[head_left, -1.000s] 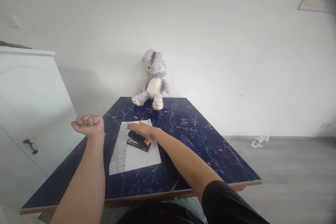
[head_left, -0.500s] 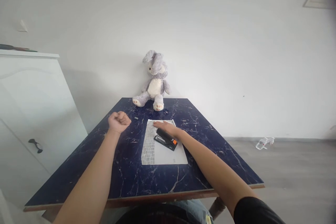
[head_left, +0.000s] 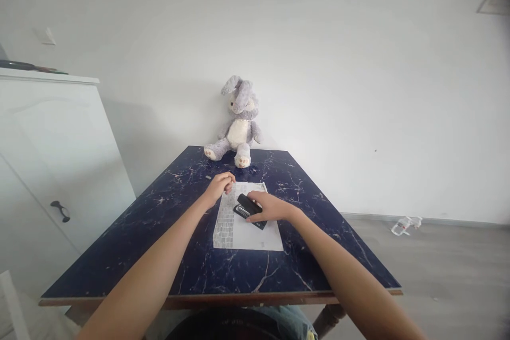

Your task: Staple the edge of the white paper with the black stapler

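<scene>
A white sheet of paper [head_left: 247,228] with a grey patterned strip along its left side lies on the dark blue marble table [head_left: 159,234]. On the paper rests a black stapler [head_left: 246,206]. My right hand [head_left: 271,207] is wrapped over the stapler, fingers curled round it. At the paper's far left corner sits my left hand [head_left: 220,185], its fingers loosely curled and touching the paper's edge.
A grey and white plush rabbit [head_left: 238,125] sits at the table's far edge against the white wall. A white cabinet [head_left: 51,159] with a dark handle stands to the left. An empty plastic bottle [head_left: 404,224] lies on the floor at the right.
My left fist came down from mid-air at the left to the paper's far corner. My right hand drew back from flat on the paper and closed over the stapler.
</scene>
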Tool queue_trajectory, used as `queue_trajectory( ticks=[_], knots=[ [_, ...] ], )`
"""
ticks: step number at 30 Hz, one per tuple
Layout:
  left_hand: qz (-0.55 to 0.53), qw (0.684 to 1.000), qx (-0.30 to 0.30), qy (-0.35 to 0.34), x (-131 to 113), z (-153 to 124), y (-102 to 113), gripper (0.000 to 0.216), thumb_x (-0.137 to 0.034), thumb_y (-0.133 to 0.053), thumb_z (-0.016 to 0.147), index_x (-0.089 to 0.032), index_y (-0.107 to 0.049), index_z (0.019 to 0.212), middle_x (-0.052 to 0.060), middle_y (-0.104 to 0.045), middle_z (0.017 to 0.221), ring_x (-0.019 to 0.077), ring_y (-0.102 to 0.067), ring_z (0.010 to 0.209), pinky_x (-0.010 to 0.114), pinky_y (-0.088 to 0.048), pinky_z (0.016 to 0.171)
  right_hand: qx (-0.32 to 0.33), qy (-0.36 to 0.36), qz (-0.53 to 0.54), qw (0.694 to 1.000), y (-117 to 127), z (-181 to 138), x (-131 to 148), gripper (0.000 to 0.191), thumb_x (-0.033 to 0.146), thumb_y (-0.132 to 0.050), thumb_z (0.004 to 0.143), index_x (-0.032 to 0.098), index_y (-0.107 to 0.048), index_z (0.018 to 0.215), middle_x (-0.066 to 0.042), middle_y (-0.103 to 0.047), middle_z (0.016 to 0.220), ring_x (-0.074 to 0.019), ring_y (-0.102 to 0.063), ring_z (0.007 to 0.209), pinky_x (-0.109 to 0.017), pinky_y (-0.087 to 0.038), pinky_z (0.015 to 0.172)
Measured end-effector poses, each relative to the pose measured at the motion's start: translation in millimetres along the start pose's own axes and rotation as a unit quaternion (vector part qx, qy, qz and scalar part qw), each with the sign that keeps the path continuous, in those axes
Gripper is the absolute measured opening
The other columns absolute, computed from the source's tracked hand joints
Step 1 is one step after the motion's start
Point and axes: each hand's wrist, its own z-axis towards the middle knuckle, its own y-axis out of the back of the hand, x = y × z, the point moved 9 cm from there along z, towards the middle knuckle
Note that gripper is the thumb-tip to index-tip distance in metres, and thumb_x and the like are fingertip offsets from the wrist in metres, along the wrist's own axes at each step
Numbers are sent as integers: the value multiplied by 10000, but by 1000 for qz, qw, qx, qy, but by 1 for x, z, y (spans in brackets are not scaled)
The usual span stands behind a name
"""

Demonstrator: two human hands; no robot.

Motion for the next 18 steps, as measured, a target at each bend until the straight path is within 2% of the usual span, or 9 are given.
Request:
queue_trajectory(
  ticks=[2,4,7,10,13,16,18],
  knots=[
    [85,996,30,-23,9,1,-18,167,-290,-497,893,-166,-609,901,23,-634,712,150,-621,657,271,-490,637,-15,5,-19,1000,2,-8,0,333,509,-624,905,205,-644,1040,-21,-674,874,-176,-572,716,-282,-429,667],
    [188,979,65,-51,15,-2,-34,221,-284,-465,919,-176,-630,1019,82,-717,989,206,-681,946,365,-528,872,-25,11,-22,999,10,-14,-7,270,430,-600,921,200,-669,1044,-20,-696,870,-176,-591,721,-283,-440,693],
    [339,932,115,-58,23,-10,-52,370,-327,-451,959,-183,-612,1259,123,-624,1356,255,-563,1279,443,-384,1131,-65,-1,-17,998,34,-22,-32,285,361,-622,891,197,-699,1110,-36,-738,984,-205,-649,844,-295,-465,787],
    [455,868,194,-32,33,-22,-70,527,-465,-405,1009,-218,-491,1467,125,-415,1581,298,-356,1469,492,-244,1210,-136,-64,-20,988,66,-37,-71,311,313,-577,897,190,-707,1151,-50,-750,1045,-225,-668,904,-312,-479,831],
    [529,815,236,-22,35,-30,-81,587,-568,-362,1013,-274,-433,1515,104,-339,1628,330,-256,1511,556,-182,1205,-176,-134,-57,974,88,-56,-106,312,269,-570,881,204,-728,1143,-66,-753,1073,-241,-677,931,-326,-489,850],
    [570,794,209,-43,26,-30,-83,536,-545,-401,1007,-243,-527,1432,137,-478,1513,340,-409,1405,563,-255,1160,-180,-178,-90,963,98,-71,-127,320,237,-592,851,207,-748,1128,-83,-754,1090,-261,-681,972,-343,-496,883],
    [585,787,186,-60,20,-29,-84,478,-504,-441,999,-212,-595,1343,150,-554,1395,338,-498,1301,568,-295,1130,-167,-179,-90,965,99,-76,-131,333,228,-605,836,203,-754,1133,-84,-751,1121,-269,-681,1004,-350,-496,909]
  ],
)
